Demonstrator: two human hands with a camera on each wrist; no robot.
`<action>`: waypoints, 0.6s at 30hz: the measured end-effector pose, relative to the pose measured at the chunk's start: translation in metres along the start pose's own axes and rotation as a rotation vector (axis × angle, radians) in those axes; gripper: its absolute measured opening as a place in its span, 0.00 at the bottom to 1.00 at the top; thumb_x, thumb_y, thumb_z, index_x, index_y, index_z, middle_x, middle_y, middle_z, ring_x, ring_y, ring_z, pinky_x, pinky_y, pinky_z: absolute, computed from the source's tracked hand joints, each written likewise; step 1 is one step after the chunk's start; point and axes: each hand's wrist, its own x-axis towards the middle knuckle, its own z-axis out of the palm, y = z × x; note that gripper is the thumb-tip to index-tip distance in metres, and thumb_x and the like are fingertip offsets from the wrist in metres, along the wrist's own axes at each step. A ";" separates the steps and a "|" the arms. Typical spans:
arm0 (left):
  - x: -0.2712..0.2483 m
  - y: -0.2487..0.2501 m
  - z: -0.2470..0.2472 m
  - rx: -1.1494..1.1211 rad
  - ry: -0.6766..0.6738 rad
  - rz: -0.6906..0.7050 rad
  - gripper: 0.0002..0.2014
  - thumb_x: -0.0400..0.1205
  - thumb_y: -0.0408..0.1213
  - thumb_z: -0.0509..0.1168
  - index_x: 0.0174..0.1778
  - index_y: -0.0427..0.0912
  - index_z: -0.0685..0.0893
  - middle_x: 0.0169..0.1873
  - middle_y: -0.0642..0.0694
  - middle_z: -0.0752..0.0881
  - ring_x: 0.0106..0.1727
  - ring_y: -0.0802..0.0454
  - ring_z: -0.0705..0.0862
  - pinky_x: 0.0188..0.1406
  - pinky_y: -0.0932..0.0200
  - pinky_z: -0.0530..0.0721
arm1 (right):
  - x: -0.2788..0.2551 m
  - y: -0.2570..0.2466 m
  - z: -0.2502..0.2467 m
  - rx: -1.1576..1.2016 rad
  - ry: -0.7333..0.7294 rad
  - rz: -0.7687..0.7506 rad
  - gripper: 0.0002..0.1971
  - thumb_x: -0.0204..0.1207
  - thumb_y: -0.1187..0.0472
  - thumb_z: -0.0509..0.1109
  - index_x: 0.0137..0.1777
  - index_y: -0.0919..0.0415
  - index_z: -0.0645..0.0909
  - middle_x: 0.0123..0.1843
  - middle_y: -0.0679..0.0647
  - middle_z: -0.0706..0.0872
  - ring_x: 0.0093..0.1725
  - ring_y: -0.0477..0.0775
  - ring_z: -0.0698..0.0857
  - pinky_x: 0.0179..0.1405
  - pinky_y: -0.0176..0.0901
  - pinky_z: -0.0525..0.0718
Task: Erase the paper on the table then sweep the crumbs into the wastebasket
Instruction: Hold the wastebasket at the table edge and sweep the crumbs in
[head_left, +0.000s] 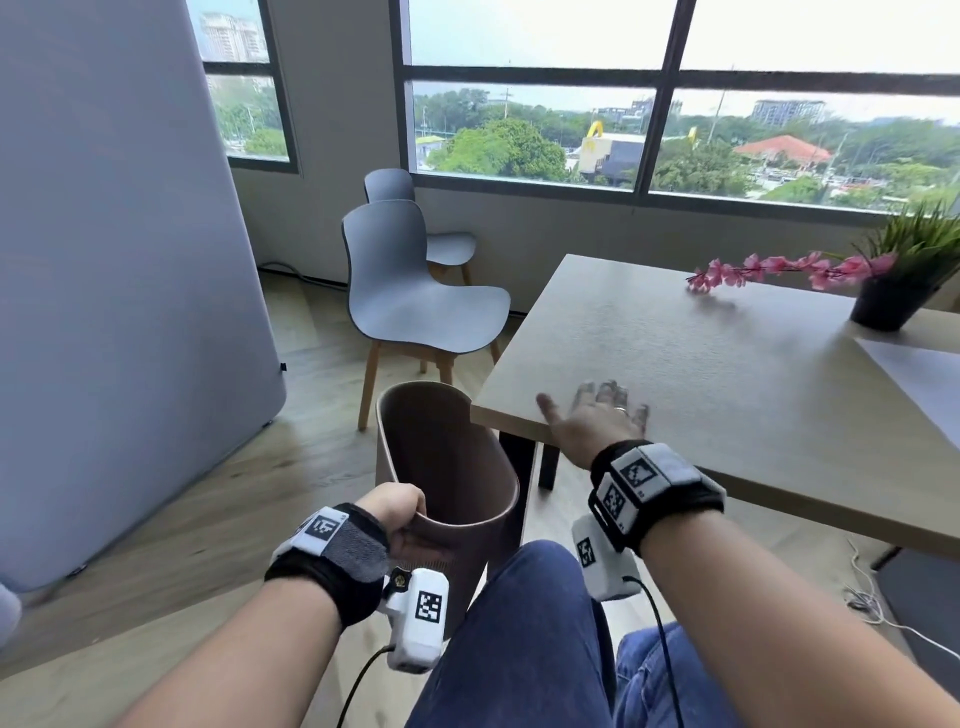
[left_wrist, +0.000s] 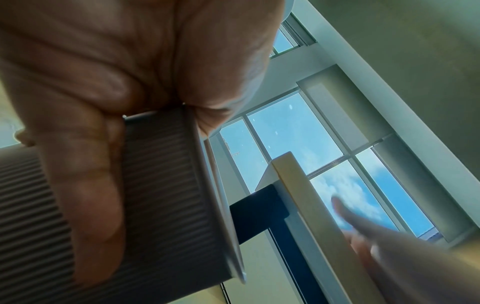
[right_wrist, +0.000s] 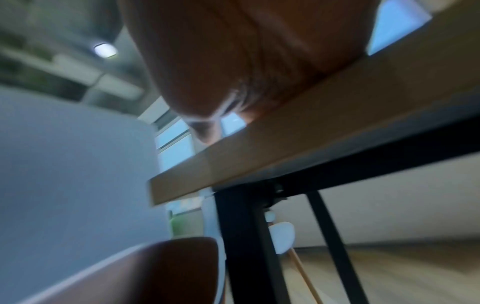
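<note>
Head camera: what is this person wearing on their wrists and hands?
Each wrist has a black strap with white blocks printed with black square codes, plus a white camera box trailing a black cable. The right hand wears a ring; the left hand shows none. Arms are bare.

The near left corner of the bench (head_left: 701, 364) lies bare ahead of the right hand (head_left: 597, 421), whose spread fingers (head_left: 608, 392) lie flat near the edge. Farther right stand obstacles — a potted plant (head_left: 904, 280) with a pink flower sprig (head_left: 779, 267) reaching left over the top, and a sheet of paper (head_left: 924, 379) at the right edge. The wastebasket (head_left: 447, 467), gripped at its rim by the left hand (head_left: 400, 514), sits just below the corner, its mouth open — the black bench leg (head_left: 519, 467) stands just beside it.
</note>
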 end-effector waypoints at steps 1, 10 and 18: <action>-0.001 0.000 0.000 0.005 0.003 0.000 0.09 0.77 0.20 0.43 0.41 0.24 0.68 0.20 0.29 0.84 0.18 0.32 0.84 0.14 0.43 0.84 | -0.004 -0.008 0.005 -0.045 -0.040 -0.096 0.43 0.80 0.29 0.38 0.86 0.58 0.42 0.87 0.60 0.40 0.85 0.61 0.38 0.81 0.63 0.35; -0.004 0.000 0.000 0.016 0.020 -0.010 0.10 0.76 0.21 0.42 0.39 0.23 0.69 0.18 0.29 0.83 0.18 0.31 0.84 0.13 0.46 0.84 | -0.042 -0.044 0.005 0.334 0.214 -0.589 0.27 0.79 0.35 0.59 0.72 0.48 0.77 0.75 0.49 0.77 0.76 0.52 0.74 0.80 0.59 0.62; 0.003 0.001 -0.007 -0.006 0.010 -0.002 0.11 0.76 0.18 0.45 0.47 0.22 0.72 0.30 0.26 0.83 0.20 0.33 0.85 0.16 0.44 0.85 | -0.024 -0.047 0.024 -0.013 -0.130 -0.601 0.35 0.80 0.32 0.52 0.82 0.49 0.63 0.86 0.55 0.55 0.86 0.61 0.47 0.82 0.64 0.37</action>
